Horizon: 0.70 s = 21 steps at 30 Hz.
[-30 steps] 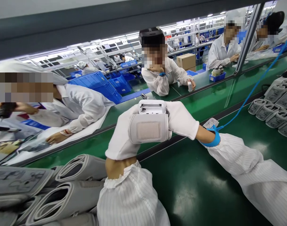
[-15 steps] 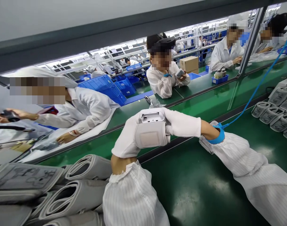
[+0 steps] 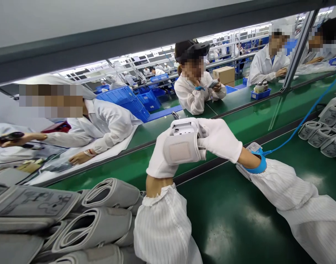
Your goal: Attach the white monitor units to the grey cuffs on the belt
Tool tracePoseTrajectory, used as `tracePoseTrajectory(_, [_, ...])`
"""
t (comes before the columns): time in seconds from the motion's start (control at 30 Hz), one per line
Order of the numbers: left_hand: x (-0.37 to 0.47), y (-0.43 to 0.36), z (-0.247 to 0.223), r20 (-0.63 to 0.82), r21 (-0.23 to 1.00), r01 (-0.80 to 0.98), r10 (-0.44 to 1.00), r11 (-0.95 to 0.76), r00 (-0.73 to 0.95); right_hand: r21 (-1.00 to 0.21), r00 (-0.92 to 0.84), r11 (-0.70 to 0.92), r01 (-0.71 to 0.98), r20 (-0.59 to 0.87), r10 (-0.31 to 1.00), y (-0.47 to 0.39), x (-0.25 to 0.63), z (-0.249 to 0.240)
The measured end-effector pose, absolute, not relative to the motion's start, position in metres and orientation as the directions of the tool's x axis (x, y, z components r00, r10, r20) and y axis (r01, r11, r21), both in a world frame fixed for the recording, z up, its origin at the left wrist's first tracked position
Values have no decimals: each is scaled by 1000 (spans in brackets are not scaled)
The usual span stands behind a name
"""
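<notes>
A white device with a grey rolled cuff on it is held up above the green bench, near the middle of the view. My left hand, in a white glove, grips its left side. On the right side, my right hand, also gloved, has its fingers against the device and the cuff's edge. A blue wrist strap with a blue cord circles my right wrist. The fingertips of both hands are partly hidden.
Grey rolled cuffs are stacked at the lower left, and more cuffs stand at the right. Beyond the green belt several people in white coats sit. A small blue tray stands across from me. A grey beam crosses above.
Both hands and the device have shifted slightly right and up in view, and the device is tilted a little more. The person at the left has moved the dark object held in one hand.
</notes>
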<state>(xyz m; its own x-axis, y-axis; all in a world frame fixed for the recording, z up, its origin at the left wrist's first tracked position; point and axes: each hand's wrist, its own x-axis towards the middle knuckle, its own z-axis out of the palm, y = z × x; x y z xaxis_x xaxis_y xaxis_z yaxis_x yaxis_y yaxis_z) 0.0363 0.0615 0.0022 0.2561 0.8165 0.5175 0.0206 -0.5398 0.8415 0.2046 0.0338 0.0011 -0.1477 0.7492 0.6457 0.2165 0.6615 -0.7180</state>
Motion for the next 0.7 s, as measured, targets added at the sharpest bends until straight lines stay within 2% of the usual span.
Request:
tracePoseTrajectory(0.13, [33, 73, -7, 523, 828, 56, 805, -557, 279, -722, -152, 674, 154, 657, 739, 44, 207, -6])
tracePoseTrajectory(0.3, [37, 76, -8, 533, 793, 180, 805, -583, 262, -754, -204, 619, 219, 585, 785, 62, 216, -13])
tracePoseTrajectory(0.37, [40, 72, -5, 557, 786, 201, 811, -585, 180, -786, -159, 580, 215, 558, 815, 64, 220, -13])
tracePoseTrajectory(0.5, [47, 69, -3, 626, 775, 185, 774, -605, -91, -878, -84, 452, 158, 444, 892, 54, 221, -6])
tracePoseTrajectory(0.57, [52, 69, -6, 649, 757, 245, 742, -606, -167, -861, -128, 437, 259, 418, 899, 46, 218, -3])
tracePoseTrajectory(0.7, [69, 76, -22, 652, 746, 315, 738, -586, -173, -792, -147, 368, 487, 341, 928, 41, 210, -2])
